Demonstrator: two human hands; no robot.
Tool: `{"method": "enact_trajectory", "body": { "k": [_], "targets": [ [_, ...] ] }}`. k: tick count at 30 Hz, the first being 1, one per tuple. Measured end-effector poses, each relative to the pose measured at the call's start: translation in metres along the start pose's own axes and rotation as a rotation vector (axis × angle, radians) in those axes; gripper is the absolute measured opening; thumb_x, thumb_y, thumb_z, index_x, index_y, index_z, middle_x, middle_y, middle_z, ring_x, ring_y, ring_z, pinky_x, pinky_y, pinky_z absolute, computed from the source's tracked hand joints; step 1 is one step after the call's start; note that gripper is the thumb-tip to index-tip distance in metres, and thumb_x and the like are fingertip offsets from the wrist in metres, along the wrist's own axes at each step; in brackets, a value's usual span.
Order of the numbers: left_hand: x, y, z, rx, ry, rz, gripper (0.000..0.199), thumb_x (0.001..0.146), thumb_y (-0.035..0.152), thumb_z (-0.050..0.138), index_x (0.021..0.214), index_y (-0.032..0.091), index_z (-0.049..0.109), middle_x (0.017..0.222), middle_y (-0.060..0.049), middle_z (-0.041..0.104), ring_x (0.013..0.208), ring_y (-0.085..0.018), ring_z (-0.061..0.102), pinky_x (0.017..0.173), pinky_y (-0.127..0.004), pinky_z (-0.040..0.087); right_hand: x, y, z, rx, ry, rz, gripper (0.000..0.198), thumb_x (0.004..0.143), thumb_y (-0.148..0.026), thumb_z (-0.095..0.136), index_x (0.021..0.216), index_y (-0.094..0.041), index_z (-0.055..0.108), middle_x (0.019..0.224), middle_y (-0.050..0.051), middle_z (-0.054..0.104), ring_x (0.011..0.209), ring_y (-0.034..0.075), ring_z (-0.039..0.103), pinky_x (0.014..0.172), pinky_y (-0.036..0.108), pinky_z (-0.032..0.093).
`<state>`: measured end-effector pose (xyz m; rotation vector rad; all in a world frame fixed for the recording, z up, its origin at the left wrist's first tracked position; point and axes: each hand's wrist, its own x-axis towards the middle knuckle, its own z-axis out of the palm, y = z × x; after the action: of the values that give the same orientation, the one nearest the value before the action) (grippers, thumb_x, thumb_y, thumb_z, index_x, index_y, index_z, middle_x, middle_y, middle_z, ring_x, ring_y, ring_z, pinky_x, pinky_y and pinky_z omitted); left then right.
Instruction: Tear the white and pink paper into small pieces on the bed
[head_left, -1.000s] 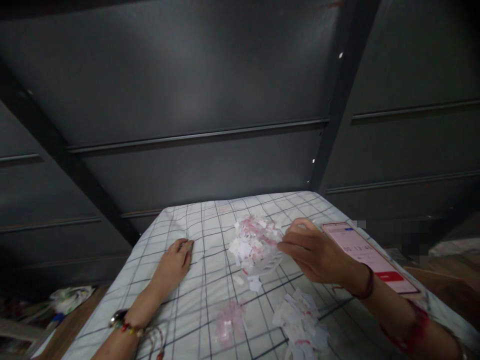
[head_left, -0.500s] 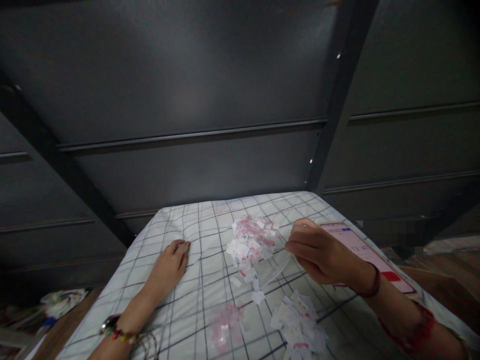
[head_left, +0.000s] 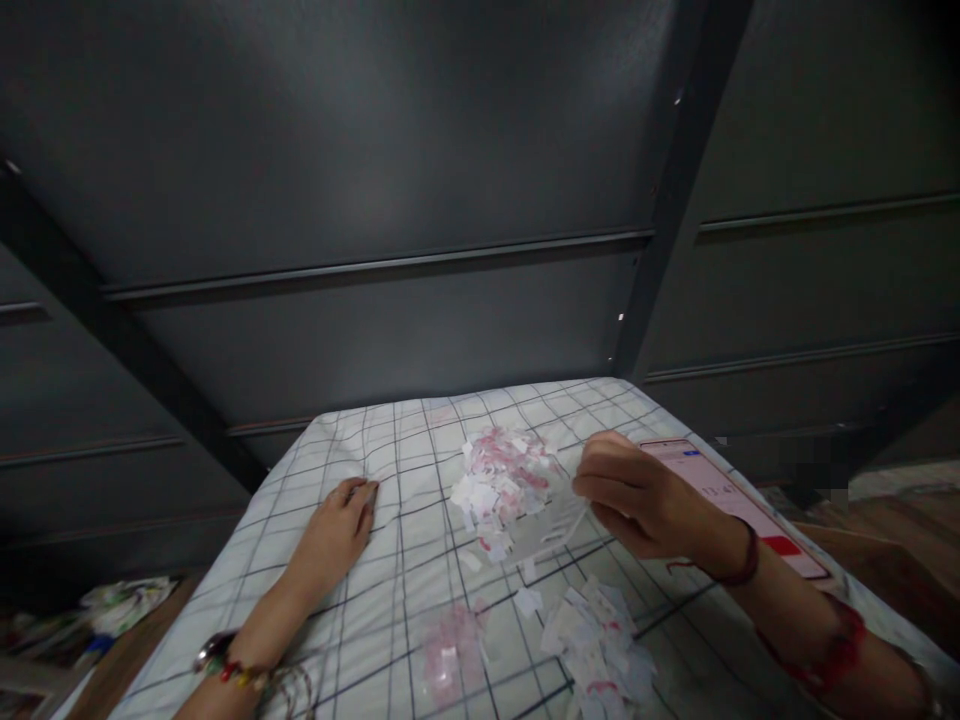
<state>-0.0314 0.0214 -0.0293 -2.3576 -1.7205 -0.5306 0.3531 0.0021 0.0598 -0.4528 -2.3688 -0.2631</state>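
My right hand (head_left: 630,495) pinches the edge of a small clear plastic bag (head_left: 556,530) between thumb and fingers. The bag hangs just left of the fingertips, beside a heap of small white and pink packets or paper scraps (head_left: 504,482). My left hand (head_left: 343,525) lies palm down on the checked cloth (head_left: 397,560), fingers loosely curved, holding nothing. Toward me is a second pile of white pieces with pink marks (head_left: 598,645). Left of that pile lies a pink, see-through packet (head_left: 452,655).
A phone (head_left: 739,510) with a lit screen lies right of my right hand, partly hidden by it. Dark metal panels (head_left: 390,330) rise behind the cloth-covered surface. Crumpled plastic items (head_left: 124,605) sit lower at the far left.
The clear bag has swung or spread out a little and shows more fully below my right fingers. Both hands stay almost in place; the view has shifted slightly.
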Motion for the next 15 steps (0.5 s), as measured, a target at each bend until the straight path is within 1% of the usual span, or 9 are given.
{"method": "enact_trajectory", "body": {
  "k": [6,9,11,15],
  "targets": [
    [-0.0001,0.0003,-0.0018,-0.006,-0.007,0.013,0.034,0.084,0.021,0.034,0.109,0.012,0.055,0.107,-0.015,0.054,0.096,-0.024,0.055,0.088,-0.042,0.046,0.0012,-0.0001,-0.0007,0.128,-0.095,0.045,0.017,0.076,-0.005,0.036,0.075,-0.019,0.045,0.066,0.0,0.045,0.066,0.015,0.039,0.063,0.031,0.036],
    [0.0,-0.0001,-0.001,-0.009,-0.006,0.006,0.033,0.084,0.022,0.034,0.109,0.014,0.055,0.107,-0.013,0.055,0.095,-0.024,0.055,0.087,-0.041,0.046,0.001,0.0012,-0.002,0.16,-0.041,0.052,0.017,0.075,-0.005,0.038,0.077,-0.019,0.045,0.068,0.001,0.047,0.067,0.014,0.04,0.065,0.032,0.037],
    [-0.0001,-0.0004,-0.0005,-0.002,-0.003,0.005,0.033,0.084,0.023,0.034,0.11,0.015,0.055,0.107,-0.012,0.055,0.096,-0.023,0.055,0.088,-0.04,0.046,0.0015,0.0007,-0.0014,0.16,-0.008,0.028,0.017,0.075,-0.004,0.038,0.08,-0.019,0.046,0.073,0.002,0.049,0.07,0.015,0.041,0.067,0.033,0.038],
    [0.0,-0.0006,-0.0012,0.005,-0.017,0.012,0.035,0.084,0.022,0.033,0.11,0.012,0.055,0.108,-0.013,0.054,0.096,-0.024,0.055,0.088,-0.04,0.045,0.0032,-0.0014,-0.0024,0.195,-0.051,0.021,0.017,0.075,-0.004,0.037,0.079,-0.019,0.046,0.072,0.002,0.049,0.068,0.014,0.041,0.066,0.033,0.038]
  ]
}}
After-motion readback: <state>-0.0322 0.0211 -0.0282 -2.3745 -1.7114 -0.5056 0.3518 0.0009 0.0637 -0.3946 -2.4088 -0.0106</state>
